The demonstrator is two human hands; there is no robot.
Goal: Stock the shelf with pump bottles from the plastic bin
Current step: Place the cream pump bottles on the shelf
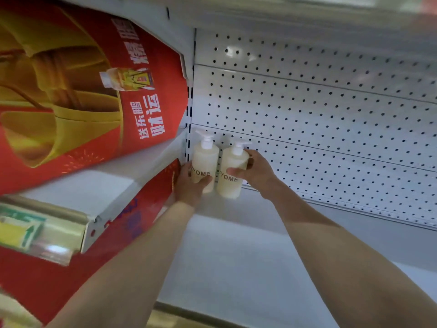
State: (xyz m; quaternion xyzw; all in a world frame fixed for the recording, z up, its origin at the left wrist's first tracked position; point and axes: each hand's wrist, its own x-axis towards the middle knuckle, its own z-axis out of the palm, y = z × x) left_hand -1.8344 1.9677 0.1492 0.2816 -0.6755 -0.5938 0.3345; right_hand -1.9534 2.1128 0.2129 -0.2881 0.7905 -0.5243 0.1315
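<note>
My left hand [189,185] grips one cream plastic pump bottle [205,162], right hand [256,171] grips another [230,172]; both side by side at white shelf [236,245] back-left corner, w/ perforated back panel [319,114] behind.

Back wall: white pegboard [319,110], dotted with holes
Left: red and gold poster [78,91]
Rail: price tag [21,230]

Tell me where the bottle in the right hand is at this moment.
In the head view, the right-hand bottle stands at the back left corner of the white shelf, against the pegboard panel, right beside the left-hand bottle, with the right hand wrapped around it.
</note>
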